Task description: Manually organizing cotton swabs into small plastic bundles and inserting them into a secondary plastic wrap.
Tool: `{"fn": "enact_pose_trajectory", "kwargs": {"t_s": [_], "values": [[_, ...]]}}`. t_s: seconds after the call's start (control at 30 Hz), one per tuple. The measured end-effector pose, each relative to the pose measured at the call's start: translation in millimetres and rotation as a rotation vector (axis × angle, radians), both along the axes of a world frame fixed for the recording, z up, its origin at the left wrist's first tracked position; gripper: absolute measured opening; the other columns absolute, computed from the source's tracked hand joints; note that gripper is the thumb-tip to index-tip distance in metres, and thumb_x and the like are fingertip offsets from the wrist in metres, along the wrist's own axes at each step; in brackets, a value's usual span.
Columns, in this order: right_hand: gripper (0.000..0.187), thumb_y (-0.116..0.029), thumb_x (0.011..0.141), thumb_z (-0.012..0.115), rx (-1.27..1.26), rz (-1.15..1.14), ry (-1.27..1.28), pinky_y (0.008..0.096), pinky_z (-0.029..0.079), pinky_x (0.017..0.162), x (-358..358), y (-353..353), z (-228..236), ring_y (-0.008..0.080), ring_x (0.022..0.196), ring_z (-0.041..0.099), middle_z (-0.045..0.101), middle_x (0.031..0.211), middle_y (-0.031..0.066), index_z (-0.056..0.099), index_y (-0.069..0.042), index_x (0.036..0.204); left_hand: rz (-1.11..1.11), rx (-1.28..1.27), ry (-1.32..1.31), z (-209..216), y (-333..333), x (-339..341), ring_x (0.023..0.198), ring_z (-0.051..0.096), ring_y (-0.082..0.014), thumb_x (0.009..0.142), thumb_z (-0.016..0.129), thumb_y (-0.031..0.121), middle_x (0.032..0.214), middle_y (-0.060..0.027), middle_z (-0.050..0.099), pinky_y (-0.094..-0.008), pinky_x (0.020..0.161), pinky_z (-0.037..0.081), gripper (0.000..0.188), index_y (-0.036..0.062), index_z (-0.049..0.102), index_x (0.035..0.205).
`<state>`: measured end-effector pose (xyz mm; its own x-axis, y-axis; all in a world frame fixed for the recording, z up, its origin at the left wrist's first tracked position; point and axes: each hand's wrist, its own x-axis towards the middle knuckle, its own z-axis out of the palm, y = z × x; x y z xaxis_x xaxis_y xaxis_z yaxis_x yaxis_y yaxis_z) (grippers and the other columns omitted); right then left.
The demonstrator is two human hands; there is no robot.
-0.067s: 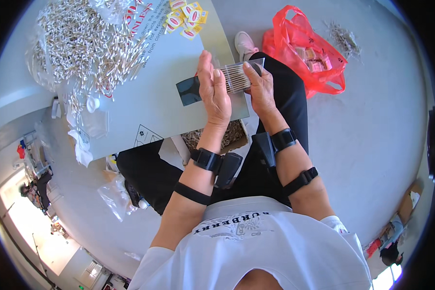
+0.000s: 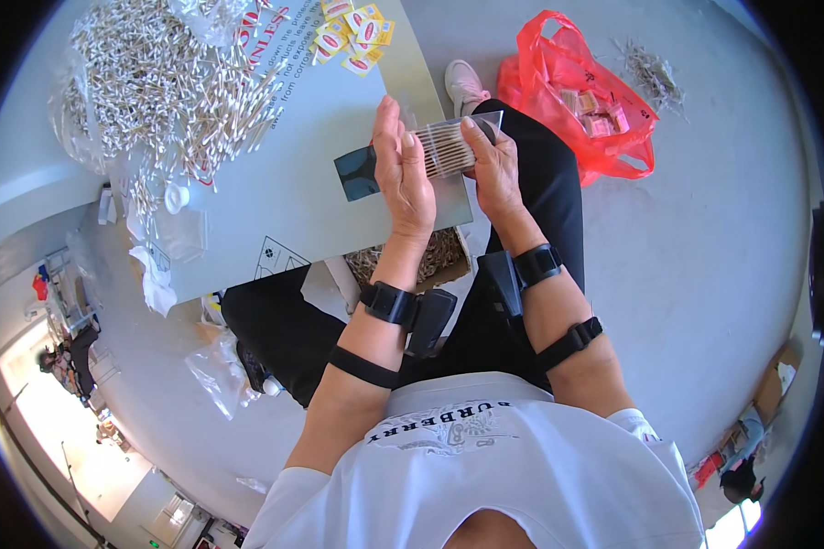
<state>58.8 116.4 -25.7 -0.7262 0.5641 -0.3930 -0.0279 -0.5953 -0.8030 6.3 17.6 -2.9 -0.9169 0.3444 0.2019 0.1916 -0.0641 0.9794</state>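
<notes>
My right hand (image 2: 496,174) grips a clear plastic pack of cotton swabs (image 2: 446,149), thumb on top and the other fingers mostly hidden beneath. The swabs lie side by side in a bundle. My left hand (image 2: 405,178) stands at the pack's left end, its fingers stretched out and its palm turned toward the swab ends; whether it touches them I cannot tell. A dark glossy rectangular piece (image 2: 357,174) lies on the table just left of that hand. A large heap of loose cotton swabs (image 2: 160,82) spreads over the table's far left.
The table (image 2: 293,206) has small yellow-and-white packets (image 2: 352,35) at its far edge. A white tape roll (image 2: 176,197) and clear plastic boxes (image 2: 185,236) sit at left. Below stands a carton (image 2: 449,272). On the floor at right is a red plastic bag (image 2: 558,82) holding packs.
</notes>
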Motion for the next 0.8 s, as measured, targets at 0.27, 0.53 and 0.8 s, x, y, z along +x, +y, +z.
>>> {"fn": "enact_pose_trajectory", "kwargs": {"t_s": [0.27,0.53,0.8], "values": [[0.016,-0.02,0.091,0.07,0.224,-0.004,-0.002,0.0216,0.046,0.06,2,3,-6,0.005,0.067,0.058,0.066,0.079,-0.0022,0.067,-0.005,0.086,-0.127,-0.956,0.546,12,-31,9,0.147,0.02,-0.0363,0.095,0.054,0.039,0.157,-0.0213,0.023,-0.0506,0.117,0.016,0.072,0.0007,0.027,0.15],[0.013,-0.012,0.086,0.073,0.292,-0.021,-0.079,0.0222,0.043,0.059,-5,-4,4,0.0043,0.066,0.055,0.066,0.076,-0.0024,0.07,0.0,0.083,-0.202,-1.133,0.55,18,-32,14,0.149,0.012,-0.034,0.087,0.06,0.052,0.159,-0.0212,0.017,-0.0561,0.117,0.01,0.09,-0.0049,0.027,0.149],[0.009,-0.012,0.087,0.069,-0.109,-0.018,-0.127,0.0224,0.046,0.058,5,7,9,0.008,0.061,0.058,0.065,0.074,-0.0026,0.069,-0.005,0.093,-0.227,-1.086,0.547,17,-34,12,0.149,0.014,-0.0346,0.086,0.064,0.049,0.159,-0.0219,0.017,-0.056,0.117,0.01,0.09,-0.0056,0.027,0.148]]}}
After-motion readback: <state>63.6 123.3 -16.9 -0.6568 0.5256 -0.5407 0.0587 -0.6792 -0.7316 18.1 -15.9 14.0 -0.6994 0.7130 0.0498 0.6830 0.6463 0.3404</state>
